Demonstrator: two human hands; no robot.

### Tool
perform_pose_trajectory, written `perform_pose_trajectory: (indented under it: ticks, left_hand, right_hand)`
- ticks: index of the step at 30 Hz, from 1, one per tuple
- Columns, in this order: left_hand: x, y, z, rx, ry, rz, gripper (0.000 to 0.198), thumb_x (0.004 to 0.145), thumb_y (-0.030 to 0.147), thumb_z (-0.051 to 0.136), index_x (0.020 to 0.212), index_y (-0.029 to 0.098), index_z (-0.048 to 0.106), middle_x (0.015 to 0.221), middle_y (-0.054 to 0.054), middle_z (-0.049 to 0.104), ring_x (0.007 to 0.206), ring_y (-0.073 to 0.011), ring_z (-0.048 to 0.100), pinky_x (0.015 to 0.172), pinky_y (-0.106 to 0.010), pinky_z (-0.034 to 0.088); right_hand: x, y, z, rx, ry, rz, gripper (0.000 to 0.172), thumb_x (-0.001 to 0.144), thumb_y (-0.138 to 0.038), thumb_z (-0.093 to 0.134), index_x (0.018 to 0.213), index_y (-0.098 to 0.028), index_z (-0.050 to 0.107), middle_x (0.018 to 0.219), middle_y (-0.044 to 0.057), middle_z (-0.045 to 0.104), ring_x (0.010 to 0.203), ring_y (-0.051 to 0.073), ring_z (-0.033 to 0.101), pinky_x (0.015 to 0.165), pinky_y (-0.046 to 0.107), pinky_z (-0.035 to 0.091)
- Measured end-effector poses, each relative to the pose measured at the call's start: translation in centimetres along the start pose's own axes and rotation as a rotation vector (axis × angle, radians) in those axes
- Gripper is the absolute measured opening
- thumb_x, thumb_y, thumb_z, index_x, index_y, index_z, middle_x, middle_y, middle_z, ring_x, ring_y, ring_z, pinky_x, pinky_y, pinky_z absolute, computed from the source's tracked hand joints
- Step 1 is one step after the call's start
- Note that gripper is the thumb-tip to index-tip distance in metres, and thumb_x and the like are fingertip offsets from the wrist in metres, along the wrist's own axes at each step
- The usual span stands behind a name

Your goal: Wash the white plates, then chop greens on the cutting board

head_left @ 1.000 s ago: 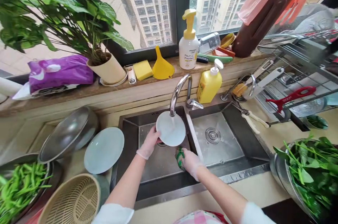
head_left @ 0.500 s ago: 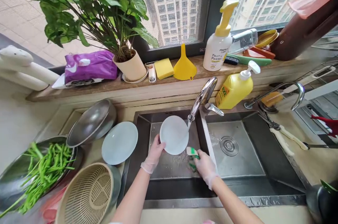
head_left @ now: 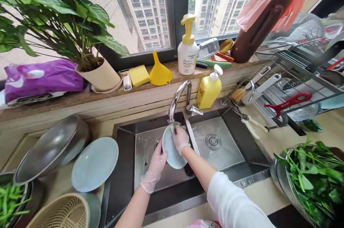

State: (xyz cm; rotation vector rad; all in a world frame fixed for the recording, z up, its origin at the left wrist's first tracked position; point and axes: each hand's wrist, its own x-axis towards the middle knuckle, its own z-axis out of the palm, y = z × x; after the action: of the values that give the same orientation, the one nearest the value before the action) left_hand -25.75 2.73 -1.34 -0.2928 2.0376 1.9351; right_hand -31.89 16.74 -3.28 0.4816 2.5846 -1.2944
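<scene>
Over the left sink basin (head_left: 153, 181) I hold a small white plate (head_left: 173, 156), tilted under the chrome faucet (head_left: 176, 101). My left hand (head_left: 156, 163), in a clear plastic glove, grips the plate's left rim. My right hand (head_left: 180, 138), gloved the same way, is pressed on the plate's upper right face, just below the spout. Its fingers close on a green and white scrub sponge (head_left: 176, 124), of which only a green bit shows. A larger white plate (head_left: 95, 164) lies on the counter left of the sink.
The right basin (head_left: 225, 145) has a drain strainer. Yellow soap bottle (head_left: 209, 90) stands behind the faucet. Left are a metal colander (head_left: 51, 145) and a beige basket (head_left: 67, 213). At right are a bowl of leafy greens (head_left: 317, 178) and a dish rack (head_left: 303, 67).
My right hand has moved up and left with the sponge, from beside the plate onto its face. The plate is now more tilted. The view has swung to the right.
</scene>
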Motion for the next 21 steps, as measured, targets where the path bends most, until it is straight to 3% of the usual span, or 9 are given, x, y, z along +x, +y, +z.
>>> perform_pose_trajectory:
  ticks: [2, 5, 10, 12, 18, 21]
  left_hand:
    - [0.1, -0.1, 0.0, 0.003, 0.049, 0.049, 0.075, 0.075, 0.041, 0.072, 0.144, 0.018, 0.053, 0.152, -0.014, 0.055, 0.141, -0.0343, 0.048, 0.115, -0.042, 0.041]
    - [0.4, -0.3, 0.2, -0.043, 0.083, 0.039, 0.073, 0.075, 0.039, 0.072, 0.143, 0.019, 0.054, 0.151, -0.013, 0.056, 0.140, -0.0329, 0.050, 0.114, -0.040, 0.043]
    - [0.6, -0.9, 0.2, -0.059, 0.088, -0.038, 0.064, 0.083, 0.041, 0.065, 0.143, 0.021, 0.054, 0.148, -0.013, 0.059, 0.135, -0.0309, 0.055, 0.115, -0.043, 0.042]
    - [0.2, -1.1, 0.4, -0.045, 0.073, -0.026, 0.060, 0.086, 0.044, 0.063, 0.141, 0.021, 0.055, 0.150, -0.012, 0.057, 0.140, -0.0305, 0.050, 0.120, -0.044, 0.035]
    - [-1.6, -1.5, 1.5, -0.028, 0.004, 0.080, 0.070, 0.089, 0.054, 0.061, 0.149, 0.021, 0.046, 0.160, -0.013, 0.045, 0.149, -0.0292, 0.038, 0.126, -0.041, 0.024]
    - [-1.3, -1.4, 1.7, -0.031, 0.004, 0.085, 0.072, 0.087, 0.056, 0.064, 0.147, 0.020, 0.047, 0.159, -0.014, 0.044, 0.150, -0.0305, 0.036, 0.126, -0.042, 0.022]
  right_hand:
    - [0.1, 1.2, -0.6, -0.038, 0.000, 0.052, 0.031, 0.091, -0.011, 0.047, 0.115, -0.020, 0.064, 0.115, 0.012, 0.070, 0.105, 0.026, 0.065, 0.088, 0.036, 0.046]
    - [-2.4, 2.4, -0.3, -0.039, -0.054, 0.077, 0.030, 0.091, -0.012, 0.047, 0.113, -0.019, 0.066, 0.111, 0.013, 0.071, 0.101, 0.026, 0.067, 0.086, 0.036, 0.046]
    - [-7.6, 1.6, 2.0, 0.118, -0.183, -0.010, 0.020, 0.081, -0.015, 0.064, 0.098, -0.024, 0.070, 0.094, 0.002, 0.075, 0.089, 0.019, 0.069, 0.082, 0.027, 0.048]
    - [-7.0, 0.7, 2.4, 0.198, -0.159, -0.009, 0.020, 0.081, -0.016, 0.063, 0.099, -0.024, 0.069, 0.095, 0.000, 0.075, 0.089, 0.017, 0.068, 0.083, 0.026, 0.049]
    - [0.2, -0.2, 0.4, 0.317, 0.114, 0.202, 0.027, 0.093, -0.024, 0.048, 0.116, -0.017, 0.058, 0.102, 0.008, 0.070, 0.087, 0.020, 0.066, 0.081, 0.035, 0.051]
    - [0.4, -0.6, 0.3, 0.361, 0.081, 0.195, 0.027, 0.091, -0.025, 0.047, 0.115, -0.018, 0.058, 0.088, 0.004, 0.069, 0.075, 0.018, 0.065, 0.073, 0.031, 0.051]
